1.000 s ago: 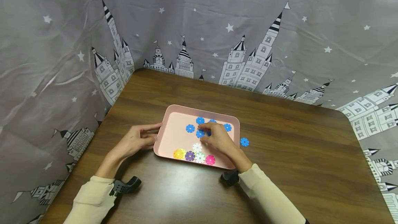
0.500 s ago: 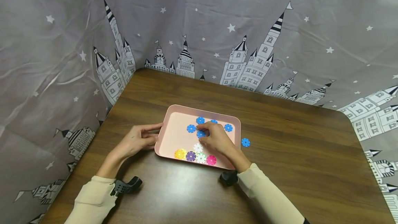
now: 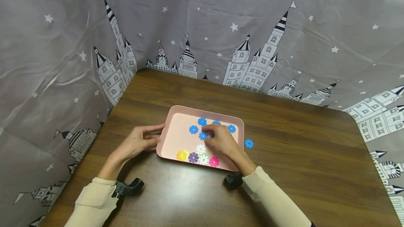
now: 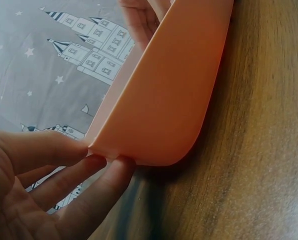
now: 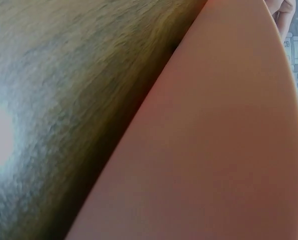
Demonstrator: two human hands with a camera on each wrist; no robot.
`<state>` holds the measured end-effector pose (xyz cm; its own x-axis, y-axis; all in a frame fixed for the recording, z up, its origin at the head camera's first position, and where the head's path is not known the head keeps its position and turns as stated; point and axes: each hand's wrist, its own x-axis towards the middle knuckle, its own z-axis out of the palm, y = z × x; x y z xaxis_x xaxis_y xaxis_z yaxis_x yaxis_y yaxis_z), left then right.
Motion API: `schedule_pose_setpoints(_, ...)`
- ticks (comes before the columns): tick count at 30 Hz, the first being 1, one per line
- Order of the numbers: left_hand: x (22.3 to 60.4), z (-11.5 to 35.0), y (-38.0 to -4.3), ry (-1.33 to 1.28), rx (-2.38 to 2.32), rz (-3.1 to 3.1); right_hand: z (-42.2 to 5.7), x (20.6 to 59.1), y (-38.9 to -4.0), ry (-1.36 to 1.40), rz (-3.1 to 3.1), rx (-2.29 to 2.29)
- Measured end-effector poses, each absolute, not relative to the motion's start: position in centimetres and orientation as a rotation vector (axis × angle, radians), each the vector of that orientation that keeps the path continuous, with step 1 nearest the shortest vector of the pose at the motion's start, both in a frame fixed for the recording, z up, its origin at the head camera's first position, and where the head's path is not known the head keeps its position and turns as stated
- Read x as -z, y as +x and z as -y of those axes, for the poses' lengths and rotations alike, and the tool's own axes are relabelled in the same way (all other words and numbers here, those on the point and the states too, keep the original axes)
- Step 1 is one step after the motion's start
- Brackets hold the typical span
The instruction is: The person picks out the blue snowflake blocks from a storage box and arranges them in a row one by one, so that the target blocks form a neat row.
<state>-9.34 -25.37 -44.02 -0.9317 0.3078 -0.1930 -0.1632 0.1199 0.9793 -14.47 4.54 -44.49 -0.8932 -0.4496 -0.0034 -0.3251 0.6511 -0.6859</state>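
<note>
The pink tray (image 3: 181,139) lies on the table with several notched plastic discs in it. My left hand (image 3: 137,141) rests its fingertips against the outside of the tray's left end, by the rim, as the left wrist view shows. Over the tray's right half is my right hand (image 3: 221,139), thumb and index fingertip apart. They lie close to a blue disc (image 3: 203,136), and the index fingertip is right at the discs behind it. Another blue disc (image 3: 193,129) lies to the left, one (image 3: 202,121) farther back. The right hand hides some blue discs.
Along the tray's near side lie a yellow disc (image 3: 182,155), a purple disc (image 3: 193,157), a white disc (image 3: 203,159) and a pink disc (image 3: 214,161). A single blue disc (image 3: 249,143) is on the wooden table (image 3: 300,157), right of the tray. A grey castle-print curtain (image 3: 202,20) stands behind.
My right fingertips shift slightly left, then back right, among the blue discs. The back blue disc has moved slightly to the left. My left hand stays at the tray's end.
</note>
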Motion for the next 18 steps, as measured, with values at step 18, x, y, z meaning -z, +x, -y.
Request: schedule_pose_setpoints(18,43.91,25.34,-9.32,0.129,-1.874,-2.046,-4.45,44.59,-14.20,-0.621,-2.713,1.097)
